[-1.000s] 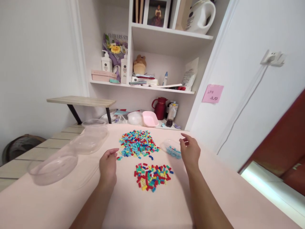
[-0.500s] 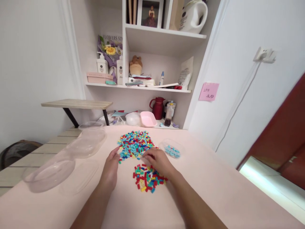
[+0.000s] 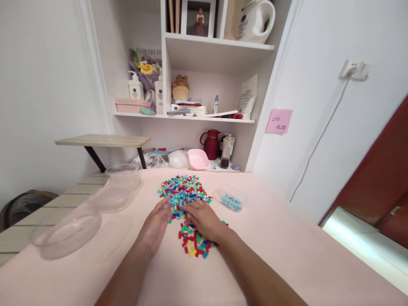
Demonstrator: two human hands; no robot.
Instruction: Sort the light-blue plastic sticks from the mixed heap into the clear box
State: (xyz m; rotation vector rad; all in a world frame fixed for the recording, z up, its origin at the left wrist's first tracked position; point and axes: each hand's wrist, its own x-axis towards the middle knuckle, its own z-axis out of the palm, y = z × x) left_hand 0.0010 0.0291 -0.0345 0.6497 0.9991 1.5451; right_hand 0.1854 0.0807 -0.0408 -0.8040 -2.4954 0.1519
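A large pile of small coloured toy bricks (image 3: 181, 187) lies on the pink tabletop, mostly light blue with red, green, yellow and dark blue among them. Closer to me is a smaller pile of mixed bricks (image 3: 193, 245). My left hand (image 3: 155, 227) stands on edge at the large pile's near left side, its fingers stretched out and holding nothing visible. From the right, my right hand (image 3: 204, 219) reaches over the gap between the piles, fingers extended to the large pile's near edge. It hides part of the smaller pile. A clear container (image 3: 244, 199) holding light blue bricks (image 3: 231, 202) stands to the right.
Clear plastic tubs (image 3: 68, 233) and a clear lid (image 3: 111, 238) lie on the left of the table. Behind stand a pink tray (image 3: 198, 160), a red jug (image 3: 211, 144) and a bottle (image 3: 226, 153), below the shelves. A small wooden stand (image 3: 102, 140) is at the left.
My left hand has moved right and my right hand slightly left, so they are closer together. My right fingers have straightened from a curl and now reach the large pile's near edge.
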